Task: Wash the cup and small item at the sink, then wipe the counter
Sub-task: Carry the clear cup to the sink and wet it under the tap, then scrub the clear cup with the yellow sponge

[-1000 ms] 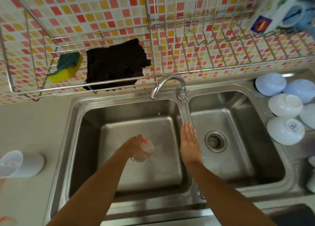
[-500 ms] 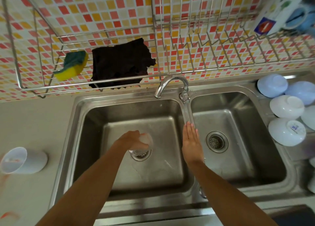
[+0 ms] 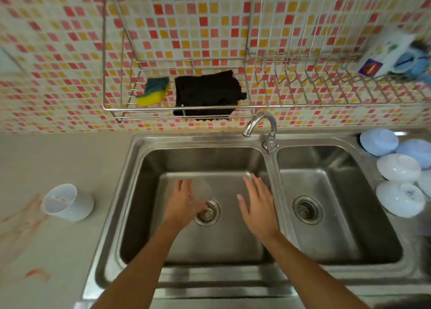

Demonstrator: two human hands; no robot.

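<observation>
Sponge and dark cloth sit on the rack above the sink.

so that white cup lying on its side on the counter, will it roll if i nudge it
Probably. The white cup lies on its side on the smooth counter, so a nudge may roll it, likely in a curve since it tapers. It looks like thin plastic, so light.

Bare forearms, no sleeves.
</observation>
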